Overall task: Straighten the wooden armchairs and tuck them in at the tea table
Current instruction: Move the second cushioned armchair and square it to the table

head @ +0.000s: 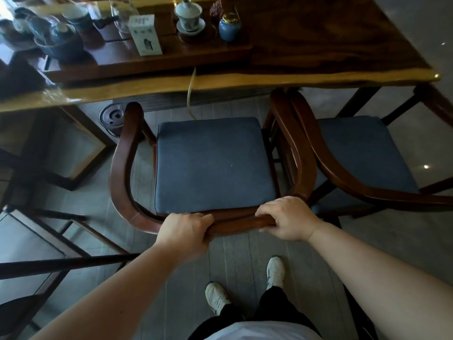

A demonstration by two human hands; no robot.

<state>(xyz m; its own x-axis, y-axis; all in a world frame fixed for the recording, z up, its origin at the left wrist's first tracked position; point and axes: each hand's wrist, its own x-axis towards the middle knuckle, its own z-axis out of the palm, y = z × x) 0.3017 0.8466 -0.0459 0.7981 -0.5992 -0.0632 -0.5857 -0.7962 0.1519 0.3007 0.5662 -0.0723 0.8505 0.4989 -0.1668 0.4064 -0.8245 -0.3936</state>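
Both hands are clamped on the curved back rail of the near chair (122,153): left hand (182,233) wraps the smooth dark wood left of centre, right hand (288,218) grips it to the right, knuckles up, a short stretch of rail bare between them. The rail sweeps round in one rounded horseshoe, glossy and reddish-brown, its left arm tip reaching up just short of the table (331,45) edge. Inside it sits a squarish blue cushion (213,163), flat woven fabric with soft corners. Its front edge stands clear of the table, grey plank floor (232,261) showing between. To the right, a second chair (362,153) of the same make stands close alongside, armrests nearly touching, its front tucked under the table's live, pale-edged slab. On the table's polished dark grain: a white lidded cup (188,14) on a saucer, a small blue jar (230,27) with a gold lid, a white box (145,35).
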